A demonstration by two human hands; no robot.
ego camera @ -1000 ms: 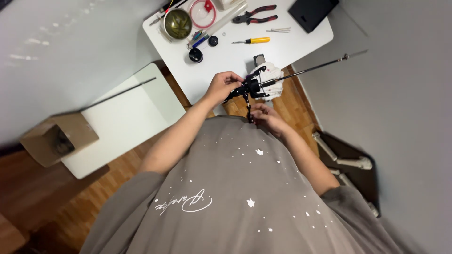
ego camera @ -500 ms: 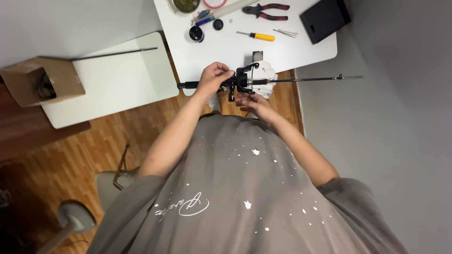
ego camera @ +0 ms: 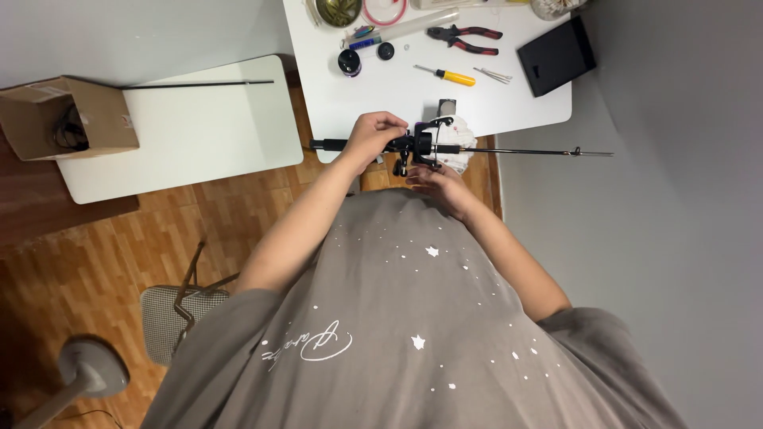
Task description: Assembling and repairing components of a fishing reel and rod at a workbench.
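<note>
White table point(ego camera: 524, 111) edge | left hand point(ego camera: 372, 137) clenched round fishing rod point(ego camera: 517, 150) | right hand point(ego camera: 433, 179) fingers loosely curled, seemingly at reel point(ego camera: 417, 147) | keep rod level.

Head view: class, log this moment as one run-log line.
left hand: grips fishing rod handle | right hand: under black reel | white table: pliers, yellow screwdriver

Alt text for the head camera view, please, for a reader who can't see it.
Seen from above, a person in a grey shirt holds a fishing rod level at the edge of a white table: left hand grips the handle, right hand sits under the black reel. Pliers and a yellow screwdriver lie on the table.
</note>
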